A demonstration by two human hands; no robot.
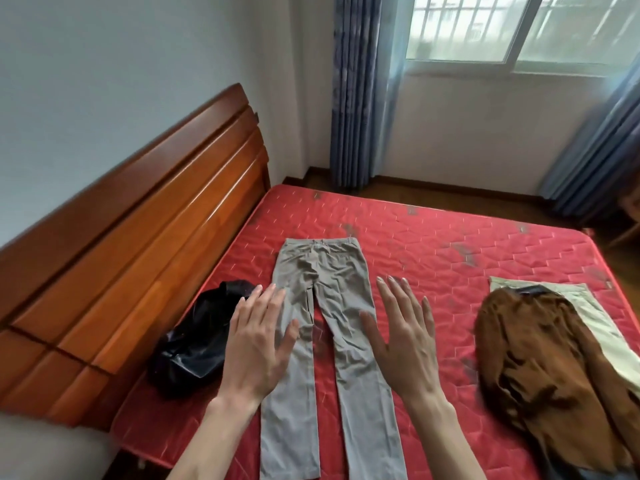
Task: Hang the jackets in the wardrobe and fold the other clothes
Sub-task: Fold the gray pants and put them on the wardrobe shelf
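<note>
Hovering flat over the grey cotton trousers (pixel 329 327) spread lengthwise on the red quilted mattress (pixel 450 251), the left hand (pixel 258 344) and right hand (pixel 403 341) are both released, fingers straight, grasping nothing. Folding looks barely begun: these trousers lie smoothed but unfolded. At nine o'clock sits a crumpled shiny black jacket (pixel 194 341); at three o'clock a brown suede jacket (pixel 554 368) lies on pale beige trousers (pixel 595 317), none hung or folded.

Home bedroom: red mattress (pixel 450 244), wooden headboard (pixel 138 220), curtained barred window (pixel 519 29)
</note>
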